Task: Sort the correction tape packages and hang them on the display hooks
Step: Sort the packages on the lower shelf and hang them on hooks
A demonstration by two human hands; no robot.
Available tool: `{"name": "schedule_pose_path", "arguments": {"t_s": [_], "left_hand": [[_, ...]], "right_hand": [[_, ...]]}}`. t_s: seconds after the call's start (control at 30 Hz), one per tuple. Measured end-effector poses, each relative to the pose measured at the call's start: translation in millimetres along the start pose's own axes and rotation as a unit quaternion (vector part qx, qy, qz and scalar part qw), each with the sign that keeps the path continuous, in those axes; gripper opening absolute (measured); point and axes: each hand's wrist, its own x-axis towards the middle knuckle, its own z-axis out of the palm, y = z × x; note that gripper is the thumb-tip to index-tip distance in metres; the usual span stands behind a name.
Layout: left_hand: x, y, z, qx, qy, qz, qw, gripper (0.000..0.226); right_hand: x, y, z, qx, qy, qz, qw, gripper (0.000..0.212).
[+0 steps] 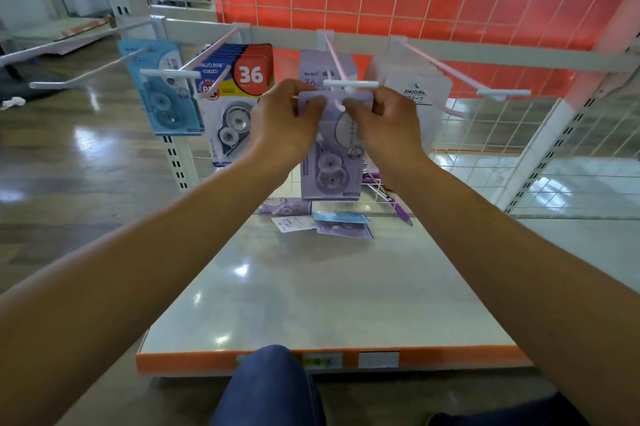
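A purple correction tape package [330,162] hangs upright between my hands, just below the tip of the middle display hook [349,83]. My left hand [282,124] pinches its top left corner and my right hand [384,124] pinches its top right corner. More purple packages [313,69] hang further back on that hook. A blue package [161,93] hangs on a left hook, and red and white "36" packages [239,96] on the hook beside it. White packages [419,93] hang to the right. Several loose packages [332,223] lie on the shelf.
The grey shelf board [311,287] has an orange front edge [450,356]. A white wire grid [485,135] and red backing stand behind the hooks. An empty hook [504,92] sticks out at right, two more at far left [48,84]. A purple pen [398,207] lies by the grid.
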Motion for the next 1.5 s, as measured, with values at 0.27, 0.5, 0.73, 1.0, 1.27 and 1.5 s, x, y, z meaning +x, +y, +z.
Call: {"name": "schedule_pose_path", "arguments": {"t_s": [0.27,0.5,0.73,1.0,1.27,1.5], "left_hand": [[44,-6,39,0.083,0.057,-0.043,0.994,0.021],[50,-19,49,0.1,0.102,-0.021,0.99,0.022],[-4,-67,55,0.179,0.07,0.019,0.981,0.061],[-49,-136,84,0.342,-0.055,-0.019,0.938,0.074],[-61,-207,144,0.403,-0.22,0.011,0.888,0.067],[-54,-265,181,0.433,-0.305,-0.014,0.848,0.075]], "right_hand": [[58,6,33,-0.117,0.043,0.004,0.992,0.018],[55,20,44,-0.103,0.059,-0.023,0.993,0.037],[10,79,60,-0.129,0.035,-0.04,0.99,0.048],[-35,167,44,-0.327,-0.138,0.002,0.935,0.073],[-55,256,22,-0.418,-0.2,0.069,0.883,0.069],[-50,316,19,-0.449,-0.245,0.112,0.852,0.057]]}}
